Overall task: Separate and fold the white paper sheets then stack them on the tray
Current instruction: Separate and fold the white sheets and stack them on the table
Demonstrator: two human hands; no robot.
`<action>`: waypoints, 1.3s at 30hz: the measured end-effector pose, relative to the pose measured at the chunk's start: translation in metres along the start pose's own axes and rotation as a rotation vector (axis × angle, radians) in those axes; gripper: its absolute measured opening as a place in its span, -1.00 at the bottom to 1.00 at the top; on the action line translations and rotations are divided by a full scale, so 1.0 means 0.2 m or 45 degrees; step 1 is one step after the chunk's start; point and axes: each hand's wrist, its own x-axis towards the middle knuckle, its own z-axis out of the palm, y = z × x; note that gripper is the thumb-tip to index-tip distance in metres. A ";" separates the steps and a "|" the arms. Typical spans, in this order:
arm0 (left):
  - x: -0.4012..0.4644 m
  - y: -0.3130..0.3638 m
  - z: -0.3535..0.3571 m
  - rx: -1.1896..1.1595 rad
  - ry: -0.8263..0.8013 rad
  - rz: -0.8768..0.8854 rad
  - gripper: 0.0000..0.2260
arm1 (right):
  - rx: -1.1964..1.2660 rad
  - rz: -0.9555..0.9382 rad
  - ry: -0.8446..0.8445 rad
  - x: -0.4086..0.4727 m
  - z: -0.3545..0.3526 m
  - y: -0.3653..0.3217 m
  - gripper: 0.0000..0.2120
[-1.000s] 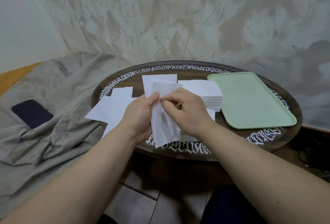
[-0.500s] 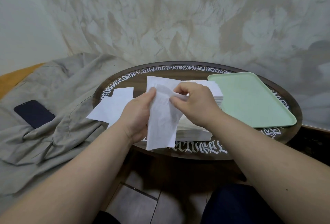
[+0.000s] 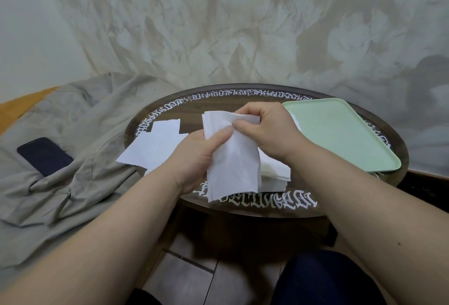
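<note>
A thin white paper sheet [image 3: 230, 161] hangs above the near side of the round table. My left hand [image 3: 196, 156] pinches its left edge, thumb on the front. My right hand [image 3: 267, 129] grips its upper right corner, which is bunched between the fingers. Under my hands lies a thick stack of white sheets [image 3: 274, 173], partly hidden by the held sheet and my right wrist. Separated sheets [image 3: 155, 146] lie flat at the table's left edge. The pale green tray [image 3: 340, 134] sits on the right of the table and holds no paper.
The dark round table [image 3: 267, 207] has white lettering round its rim. A grey cloth [image 3: 73, 149] covers the surface to the left, and a dark phone [image 3: 43, 155] lies on it. A patterned wall rises close behind the table.
My right hand has pulled the sheet's upper corner up and to the right, away from my left hand. The sheet now hangs wider between both hands.
</note>
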 end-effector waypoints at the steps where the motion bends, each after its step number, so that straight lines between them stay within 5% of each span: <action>1: 0.00 0.00 0.01 0.036 0.030 0.011 -0.81 | 0.006 0.003 0.010 0.00 0.00 0.00 -0.88; 4: 0.02 -0.01 0.03 -0.054 0.129 -0.014 -0.84 | -0.014 0.018 0.107 -0.02 0.00 0.03 -0.77; 7: 0.04 0.03 0.06 -0.530 0.012 -0.060 -0.71 | 0.184 0.289 -0.016 -0.06 -0.04 0.06 -0.50; 10: 0.08 0.06 0.09 -0.776 0.047 -0.026 -0.70 | 0.217 0.510 -0.258 -0.10 -0.10 0.11 -0.74; 14: 0.17 -0.01 0.10 -0.231 0.467 0.014 -0.93 | 0.268 0.589 0.179 -0.07 -0.21 0.22 -0.85; 17: 0.20 -0.10 0.08 0.209 0.452 -0.050 -0.95 | 0.209 0.619 0.345 -0.07 -0.26 0.31 -0.76; 23: 0.23 -0.19 0.03 0.646 0.459 -0.056 -0.90 | 0.022 0.647 0.268 -0.10 -0.22 0.43 -0.63; 30: 0.24 -0.22 -0.02 0.793 0.438 -0.073 -0.79 | -0.265 0.590 0.172 -0.12 -0.20 0.49 -0.55; 34: 0.24 -0.24 -0.03 0.883 0.442 -0.039 -0.87 | -0.805 0.132 0.224 -0.16 -0.18 0.45 -0.67; 36: 0.24 -0.23 -0.04 0.902 0.459 -0.046 -0.94 | -0.863 -0.116 0.076 -0.17 -0.13 0.41 -0.77; 39: 0.23 -0.22 -0.05 0.916 0.470 -0.076 -0.91 | -0.974 -0.154 -0.274 -0.16 -0.07 0.39 -0.67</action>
